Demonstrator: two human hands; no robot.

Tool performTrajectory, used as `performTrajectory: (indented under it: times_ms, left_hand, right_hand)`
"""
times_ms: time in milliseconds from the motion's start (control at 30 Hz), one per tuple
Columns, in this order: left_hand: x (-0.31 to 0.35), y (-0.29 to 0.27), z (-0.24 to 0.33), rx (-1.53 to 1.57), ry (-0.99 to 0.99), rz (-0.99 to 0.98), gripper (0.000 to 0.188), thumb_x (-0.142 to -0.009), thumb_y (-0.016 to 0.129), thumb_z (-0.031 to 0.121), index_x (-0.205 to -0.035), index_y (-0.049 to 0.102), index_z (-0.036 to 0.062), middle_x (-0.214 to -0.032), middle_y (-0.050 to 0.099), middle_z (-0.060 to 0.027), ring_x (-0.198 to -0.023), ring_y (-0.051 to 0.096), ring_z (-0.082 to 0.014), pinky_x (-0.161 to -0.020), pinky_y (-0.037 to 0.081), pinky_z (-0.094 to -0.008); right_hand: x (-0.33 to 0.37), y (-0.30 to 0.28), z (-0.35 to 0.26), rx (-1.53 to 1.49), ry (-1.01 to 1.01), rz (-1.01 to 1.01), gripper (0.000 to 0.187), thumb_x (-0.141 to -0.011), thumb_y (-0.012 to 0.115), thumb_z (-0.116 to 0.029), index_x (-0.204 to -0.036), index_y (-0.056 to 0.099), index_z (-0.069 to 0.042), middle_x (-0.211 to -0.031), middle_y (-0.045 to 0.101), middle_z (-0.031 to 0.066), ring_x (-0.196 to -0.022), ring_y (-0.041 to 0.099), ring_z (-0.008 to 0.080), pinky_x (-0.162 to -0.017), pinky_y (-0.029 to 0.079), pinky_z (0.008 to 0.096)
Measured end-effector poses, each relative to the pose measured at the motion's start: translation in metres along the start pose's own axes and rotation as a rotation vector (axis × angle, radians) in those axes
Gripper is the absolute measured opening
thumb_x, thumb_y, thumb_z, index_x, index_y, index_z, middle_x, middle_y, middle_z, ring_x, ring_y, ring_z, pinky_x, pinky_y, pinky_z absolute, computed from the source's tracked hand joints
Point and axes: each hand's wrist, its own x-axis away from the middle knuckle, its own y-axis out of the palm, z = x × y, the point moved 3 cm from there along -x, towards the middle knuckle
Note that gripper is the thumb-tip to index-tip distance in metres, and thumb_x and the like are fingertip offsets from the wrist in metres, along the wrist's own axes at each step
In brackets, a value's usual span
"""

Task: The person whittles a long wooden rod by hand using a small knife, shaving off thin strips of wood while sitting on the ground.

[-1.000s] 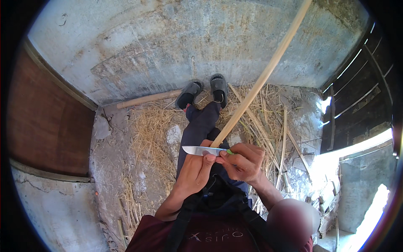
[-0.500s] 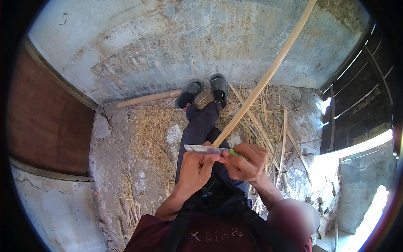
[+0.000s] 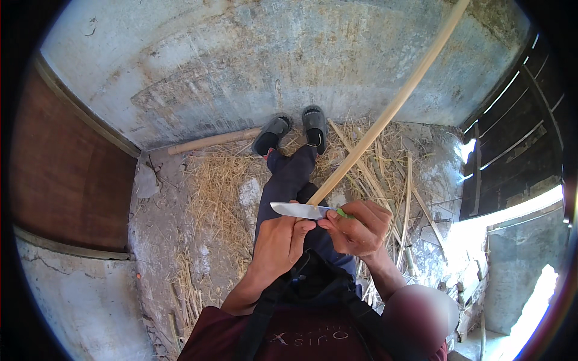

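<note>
A long pale cane strip (image 3: 391, 108) runs from my lap up to the top right. My left hand (image 3: 283, 240) is closed around its lower end. My right hand (image 3: 358, 227) grips a knife by its green handle. The knife's silver blade (image 3: 298, 210) points left and lies across the cane just above my left thumb. My legs in dark trousers (image 3: 289, 180) stretch forward, ending in grey slippers (image 3: 292, 127) near the wall.
Dry straw and cane shavings (image 3: 217, 186) cover the ground around my legs. A wooden stick (image 3: 211, 142) lies at the foot of the grey concrete wall (image 3: 241, 72). A brown wooden panel (image 3: 66, 174) stands left, a dark slatted door (image 3: 518, 132) right.
The knife blade has shifted slightly along the cane near my left thumb. Both hands stay in almost the same place.
</note>
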Motion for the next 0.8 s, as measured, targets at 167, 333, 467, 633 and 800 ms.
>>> performTrajectory:
  times_ms: [167,333,467,633,800]
  left_hand:
    - [-0.004,-0.002,0.006,-0.012,0.04,-0.008,0.025,-0.11,0.062,0.02,-0.109,0.065,-0.0039,-0.085,0.068,-0.0199,-0.072,0.069,-0.0429,-0.063,0.051,-0.0468]
    - [-0.004,0.0,0.008,-0.033,0.102,0.031,0.025,-0.11,0.061,0.022,-0.107,0.063,-0.0029,-0.085,0.068,-0.02,-0.071,0.068,-0.043,-0.062,0.05,-0.0472]
    - [0.012,-0.002,0.004,-0.067,-0.123,-0.11,0.03,-0.11,0.063,0.029,-0.105,0.059,0.0003,-0.075,0.068,-0.02,-0.07,0.071,-0.0431,-0.057,0.051,-0.0478]
    - [0.025,0.002,-0.002,0.021,-0.203,-0.123,0.027,-0.112,0.06,0.027,-0.106,0.054,0.0011,-0.065,0.058,-0.0166,-0.062,0.066,-0.0403,-0.056,0.047,-0.0455]
    - [0.013,-0.005,-0.004,0.276,-0.24,-0.19,0.024,-0.114,0.055,0.023,-0.113,0.055,-0.0002,-0.068,0.053,-0.0097,-0.058,0.056,-0.0238,-0.059,0.044,-0.038]
  right_hand:
    - [-0.001,-0.003,-0.001,0.027,-0.025,0.01,0.03,-0.076,0.097,-0.023,-0.089,0.072,-0.015,-0.071,0.063,-0.0006,-0.053,0.06,0.0172,-0.046,0.041,0.0303]
    - [0.001,-0.005,0.002,0.092,-0.067,0.1,0.027,-0.08,0.094,-0.02,-0.089,0.07,-0.012,-0.07,0.061,0.0006,-0.054,0.06,0.0171,-0.047,0.041,0.0304]
    - [-0.003,-0.044,0.045,0.359,0.219,0.321,0.02,-0.086,0.088,-0.007,-0.085,0.068,-0.004,-0.069,0.063,0.0054,-0.056,0.062,0.0189,-0.051,0.044,0.0294]
    - [-0.026,-0.039,0.062,0.048,0.29,0.24,0.02,-0.084,0.089,-0.004,-0.083,0.069,-0.002,-0.077,0.073,0.0124,-0.06,0.067,0.0216,-0.054,0.047,0.0298]
    - [-0.009,-0.004,0.035,-0.15,0.228,0.11,0.022,-0.08,0.093,-0.007,-0.085,0.071,-0.004,-0.075,0.071,0.0108,-0.06,0.069,0.0219,-0.051,0.047,0.0314]
